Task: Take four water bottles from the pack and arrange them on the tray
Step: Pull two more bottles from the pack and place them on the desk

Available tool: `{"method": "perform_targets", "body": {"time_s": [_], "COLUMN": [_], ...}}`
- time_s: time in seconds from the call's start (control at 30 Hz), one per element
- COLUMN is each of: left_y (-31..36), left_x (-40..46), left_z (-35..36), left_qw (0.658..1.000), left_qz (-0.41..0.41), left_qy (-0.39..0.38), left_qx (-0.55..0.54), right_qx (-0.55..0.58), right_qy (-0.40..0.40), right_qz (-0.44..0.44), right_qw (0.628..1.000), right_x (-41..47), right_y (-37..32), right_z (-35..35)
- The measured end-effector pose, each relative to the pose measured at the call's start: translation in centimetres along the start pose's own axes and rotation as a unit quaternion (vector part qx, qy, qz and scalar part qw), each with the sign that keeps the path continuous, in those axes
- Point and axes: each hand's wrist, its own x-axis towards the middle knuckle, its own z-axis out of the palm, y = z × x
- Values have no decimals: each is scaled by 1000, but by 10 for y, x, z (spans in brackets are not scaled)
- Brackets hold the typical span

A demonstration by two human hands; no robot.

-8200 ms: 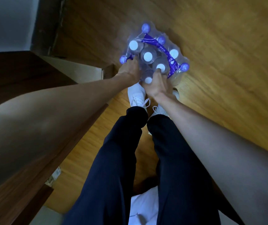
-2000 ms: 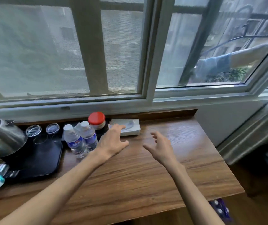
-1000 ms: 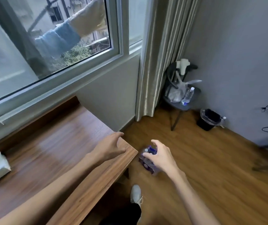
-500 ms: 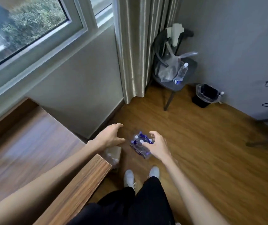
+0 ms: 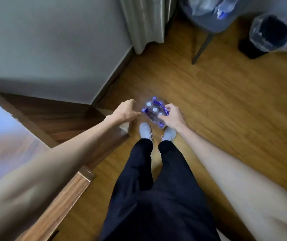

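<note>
Pack [image 5: 154, 111]: I saw it on the wooden floor [image 5: 226, 105], just ahead of the white shoes [image 5: 145, 130]; blurred, bottle count unreadable.
Right hand [image 5: 173, 116]: covered the pack's right side, fingers curled; I couldn't tell if it gripped.
Left hand [image 5: 126, 111]: just left of the pack, loosely curled, empty.
Tray: out of frame.
</note>
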Motion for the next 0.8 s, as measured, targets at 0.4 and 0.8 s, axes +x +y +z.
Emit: {"method": "perform_targets", "body": {"time_s": [0.4,0.8], "left_y": [-55,-79], "left_x": [201,376], "left_z": [145,283], "left_qw": [995,995], "left_qz": [-50,-8], "left_qy": [-89,-102], "left_qx": [-18,17], "right_qx": [53,-21], "right_qy": [-7,-10], "right_qz": [124,149], "right_qw": [991,989], "right_x": [191,335], "right_y": [113,211], "right_z": [129,239]}}
